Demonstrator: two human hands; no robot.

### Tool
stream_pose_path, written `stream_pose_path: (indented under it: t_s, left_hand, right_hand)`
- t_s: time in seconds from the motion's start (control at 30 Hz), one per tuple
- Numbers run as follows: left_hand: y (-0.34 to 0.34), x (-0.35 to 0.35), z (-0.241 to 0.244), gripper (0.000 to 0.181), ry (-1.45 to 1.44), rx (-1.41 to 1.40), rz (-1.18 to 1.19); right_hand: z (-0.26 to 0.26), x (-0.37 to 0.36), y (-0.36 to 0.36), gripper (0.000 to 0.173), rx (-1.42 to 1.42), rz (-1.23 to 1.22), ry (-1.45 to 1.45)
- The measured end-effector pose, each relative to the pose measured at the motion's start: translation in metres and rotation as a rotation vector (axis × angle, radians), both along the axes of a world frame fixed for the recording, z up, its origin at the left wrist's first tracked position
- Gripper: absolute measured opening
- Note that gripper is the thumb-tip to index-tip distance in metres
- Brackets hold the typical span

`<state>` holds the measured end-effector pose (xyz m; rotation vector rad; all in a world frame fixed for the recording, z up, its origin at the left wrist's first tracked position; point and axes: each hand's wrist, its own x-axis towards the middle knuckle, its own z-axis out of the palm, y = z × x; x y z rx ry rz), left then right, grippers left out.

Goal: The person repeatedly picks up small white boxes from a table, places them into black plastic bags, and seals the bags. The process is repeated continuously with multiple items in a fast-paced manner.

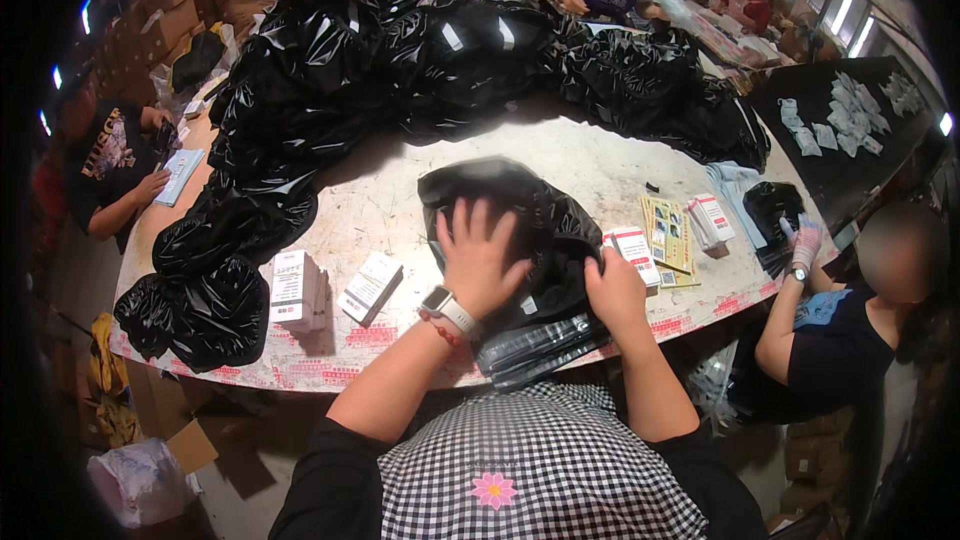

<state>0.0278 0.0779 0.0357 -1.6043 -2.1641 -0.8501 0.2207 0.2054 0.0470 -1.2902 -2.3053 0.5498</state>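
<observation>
A black glossy cover (pixel 574 221) with a gathered edge lies on the table right in front of me, slightly blurred. My left hand (pixel 480 259) is spread on top of it, palm down and fingers apart. At the cover's right edge, my right hand (pixel 619 289) pinches the dark material between thumb and fingers. A small white label (pixel 529 305) shows on the cover's near side. Between the cover and my checked apron (pixel 517 435), a stack of dark plastic bags (pixel 532 352) lies at the table's front edge.
Many black glossy covers (pixel 465 52) are heaped in an arc. Stacks of printed cards (pixel 289 289) stand left; more cards (pixel 634 247) and yellow leaflets (pixel 667 229) lie right. Co-workers' hands show at right (pixel 804 240), left (pixel 154 184) and across the table (pixel 574 1).
</observation>
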Motion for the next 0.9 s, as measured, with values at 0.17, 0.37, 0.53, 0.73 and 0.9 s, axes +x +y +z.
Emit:
stream_pose_path:
  t_s: [0.17,0.37,0.53,0.73,0.9]
  left_hand:
    - [0.002,0.048,-0.017,0.056,-0.153,-0.487,-0.352]
    - [-0.043,0.045,-0.031,0.045,-0.01,-0.542,-0.642]
    - [-0.067,-0.009,0.053,0.035,-0.571,-0.059,-0.742]
    - [-0.038,-0.049,-0.025,0.06,-0.303,-0.426,-0.449]
    - [-0.068,-0.026,-0.019,0.082,-0.29,-0.558,-0.536]
  right_hand:
    - [0.018,-0.03,-0.02,0.026,-0.287,0.59,0.621]
    - [0.002,-0.063,-0.041,0.033,-0.186,1.021,0.015]
    - [-0.019,-0.052,-0.046,0.043,-0.079,1.019,0.01]
    - [0.044,-0.006,-0.052,0.082,-0.164,1.167,0.131]
    - [0.024,0.05,-0.052,0.081,0.44,1.102,-0.367]
